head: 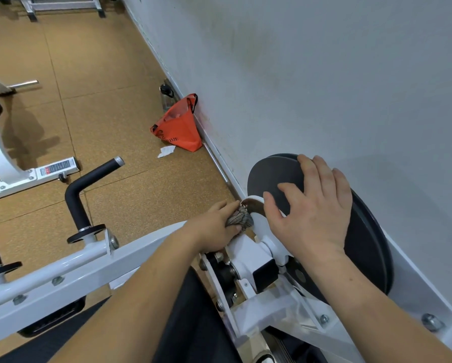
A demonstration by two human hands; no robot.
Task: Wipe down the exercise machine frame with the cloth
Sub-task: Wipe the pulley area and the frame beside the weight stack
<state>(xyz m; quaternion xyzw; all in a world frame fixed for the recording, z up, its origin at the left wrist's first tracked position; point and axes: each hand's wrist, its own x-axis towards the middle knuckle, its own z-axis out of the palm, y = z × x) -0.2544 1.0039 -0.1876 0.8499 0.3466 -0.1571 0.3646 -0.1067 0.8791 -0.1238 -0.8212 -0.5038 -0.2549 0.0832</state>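
Note:
The white exercise machine frame (70, 268) runs across the lower part of the view, with bolts along its beam. My left hand (217, 226) grips a bunched grey cloth (241, 218) and holds it against the white frame part beside the weight sleeve. My right hand (311, 205) lies flat with fingers spread on the black weight plate (363, 244), which hangs on the machine next to the wall.
A black padded handle (86, 189) sticks up from the frame at left. An orange bag (180, 127), a water bottle (167, 96) and a scrap of paper (166, 151) lie on the cork-coloured floor by the grey wall (324, 74). Another white machine (10, 169) stands at far left.

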